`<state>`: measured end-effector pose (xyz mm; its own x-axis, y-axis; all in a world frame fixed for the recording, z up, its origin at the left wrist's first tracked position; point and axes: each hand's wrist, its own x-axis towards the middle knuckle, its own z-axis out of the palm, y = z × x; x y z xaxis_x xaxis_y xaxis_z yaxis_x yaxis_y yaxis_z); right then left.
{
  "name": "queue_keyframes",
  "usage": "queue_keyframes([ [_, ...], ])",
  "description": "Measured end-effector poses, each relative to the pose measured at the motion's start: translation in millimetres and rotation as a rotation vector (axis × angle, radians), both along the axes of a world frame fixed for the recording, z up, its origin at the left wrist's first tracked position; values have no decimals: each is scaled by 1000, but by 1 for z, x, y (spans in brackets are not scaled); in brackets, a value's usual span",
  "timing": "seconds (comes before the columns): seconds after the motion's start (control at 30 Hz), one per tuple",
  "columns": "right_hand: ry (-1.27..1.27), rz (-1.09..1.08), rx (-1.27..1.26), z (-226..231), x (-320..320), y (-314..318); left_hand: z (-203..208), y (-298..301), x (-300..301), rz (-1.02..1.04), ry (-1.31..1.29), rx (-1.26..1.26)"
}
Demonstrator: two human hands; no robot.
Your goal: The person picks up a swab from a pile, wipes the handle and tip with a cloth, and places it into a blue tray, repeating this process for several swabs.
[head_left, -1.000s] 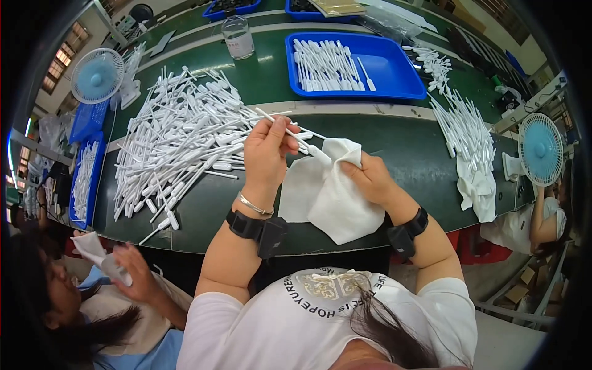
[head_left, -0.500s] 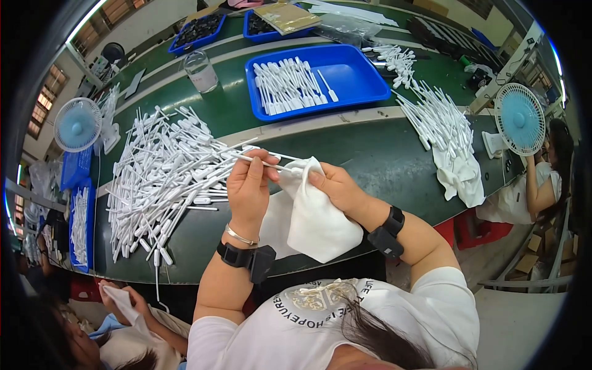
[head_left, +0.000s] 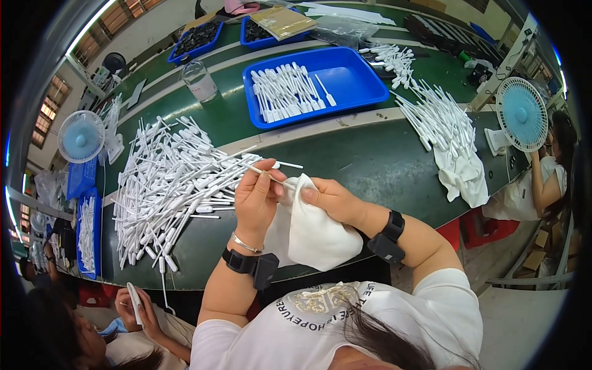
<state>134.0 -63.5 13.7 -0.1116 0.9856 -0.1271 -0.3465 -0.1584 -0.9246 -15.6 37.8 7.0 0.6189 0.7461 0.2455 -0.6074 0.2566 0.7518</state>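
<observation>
My left hand (head_left: 256, 200) pinches a thin white plastic stick (head_left: 285, 183) between thumb and fingertips, in front of my chest. The stick slants down to the right, and its far end is covered by a white cloth (head_left: 324, 237). My right hand (head_left: 330, 198) grips that cloth, folded around the stick, with the thumb on top. The rest of the cloth hangs below my hands at the bench edge. Close by on the left lies a large loose heap of similar white sticks (head_left: 172, 191) with thicker, paddle-like ends.
Beyond my hands, a blue tray (head_left: 354, 77) holds a row of sticks. On the right, more sticks (head_left: 438, 114) lie partly on a crumpled white cloth (head_left: 462, 176). A clear jar (head_left: 200, 83) and two fans (head_left: 522, 114) stand on the bench. Co-workers sit at both sides.
The whole view has shifted slightly. My hands keep nearly the same hold on the stick and cloth. At lower left, a co-worker's hands and white cloth have changed position.
</observation>
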Motion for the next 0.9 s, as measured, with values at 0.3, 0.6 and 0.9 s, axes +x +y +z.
queue_keyframes([
  [0.3, -109, -162, -118, -31, 13, 15, 17, -24, 7, 299, 486, 988],
  [0.6, -357, -302, 114, -29, 15, 17, 93, 69, 109, 284, 521, 507],
  [0.9, -486, -189, 189, -27, 20, 12, 15, 161, 232, 207, 900, 345],
])
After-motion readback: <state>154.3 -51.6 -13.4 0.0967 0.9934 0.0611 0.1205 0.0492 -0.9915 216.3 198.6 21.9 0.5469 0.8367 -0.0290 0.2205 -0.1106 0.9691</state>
